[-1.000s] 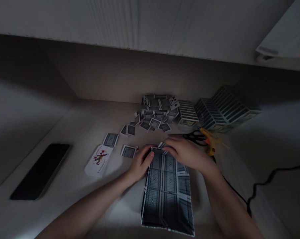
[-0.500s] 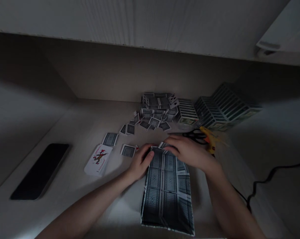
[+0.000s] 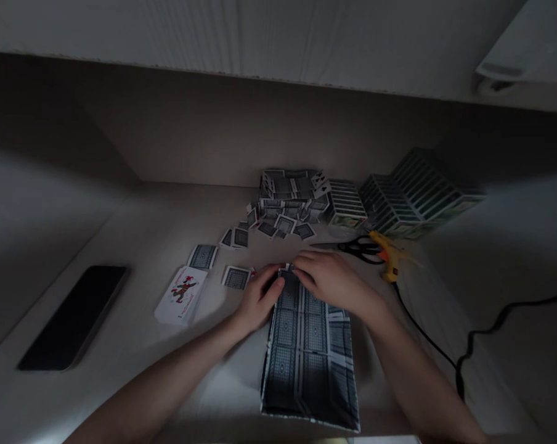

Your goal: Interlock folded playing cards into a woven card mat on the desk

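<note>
In front of me lies a long box made of joined playing cards [image 3: 299, 351], with patterned blue-grey backs showing and raised edges. My left hand [image 3: 260, 299] grips its far left corner, thumb on the inner side and fingers behind. At the far edge, my right hand [image 3: 331, 282] pinches a small card piece [image 3: 289, 267] against the rim; its fingertips are partly hidden. Left of my left hand is a small stack of cards [image 3: 236, 278]. Further left, a joker card [image 3: 184, 292] tops a face-up deck, with a face-down stack [image 3: 203, 256] behind it.
Scissors [image 3: 362, 248] and a yellow glue gun [image 3: 389, 256] with a black cord [image 3: 424, 333] lie at right. Behind are loose cards [image 3: 285, 224], a card-built block [image 3: 290, 185] and slatted card structures [image 3: 417, 194]. A phone [image 3: 75, 317] lies left; a shelf [image 3: 260, 43] overhangs.
My right hand has moved left along the far edge of the box with the card piece, closer to my left hand. The left hand keeps its grip on the corner.
</note>
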Motion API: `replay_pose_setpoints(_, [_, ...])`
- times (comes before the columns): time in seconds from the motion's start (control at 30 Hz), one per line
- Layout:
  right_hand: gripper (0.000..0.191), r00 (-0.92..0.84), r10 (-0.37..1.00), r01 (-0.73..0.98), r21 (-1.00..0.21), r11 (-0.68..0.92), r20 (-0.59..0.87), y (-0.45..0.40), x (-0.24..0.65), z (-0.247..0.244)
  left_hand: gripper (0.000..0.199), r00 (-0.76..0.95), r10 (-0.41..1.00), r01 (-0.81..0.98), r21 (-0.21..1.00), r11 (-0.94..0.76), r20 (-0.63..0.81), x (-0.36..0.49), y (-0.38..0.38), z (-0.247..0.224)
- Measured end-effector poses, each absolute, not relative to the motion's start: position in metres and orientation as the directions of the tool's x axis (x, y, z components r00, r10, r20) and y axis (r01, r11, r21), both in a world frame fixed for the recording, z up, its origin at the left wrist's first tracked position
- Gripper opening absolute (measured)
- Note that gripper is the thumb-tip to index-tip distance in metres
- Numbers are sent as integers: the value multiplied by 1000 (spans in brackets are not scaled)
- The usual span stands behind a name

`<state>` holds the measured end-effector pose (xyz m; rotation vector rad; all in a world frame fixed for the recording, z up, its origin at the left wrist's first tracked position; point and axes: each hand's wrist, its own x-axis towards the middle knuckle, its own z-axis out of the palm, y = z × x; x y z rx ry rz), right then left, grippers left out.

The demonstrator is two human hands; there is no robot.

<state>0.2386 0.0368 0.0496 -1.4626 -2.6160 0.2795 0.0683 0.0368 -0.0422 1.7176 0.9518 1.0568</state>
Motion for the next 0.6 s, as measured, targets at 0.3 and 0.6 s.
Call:
replay_pose_setpoints(0.3, [18, -518, 855, 824, -261, 504, 16, 36, 236, 48, 34, 357, 899, 159, 931, -328, 255, 68, 37, -41])
replay_pose_setpoints(0.6, [19, -520, 854, 832, -210, 513, 25, 36, 227, 45, 30, 395, 885, 168, 928, -333, 246, 68, 37, -39])
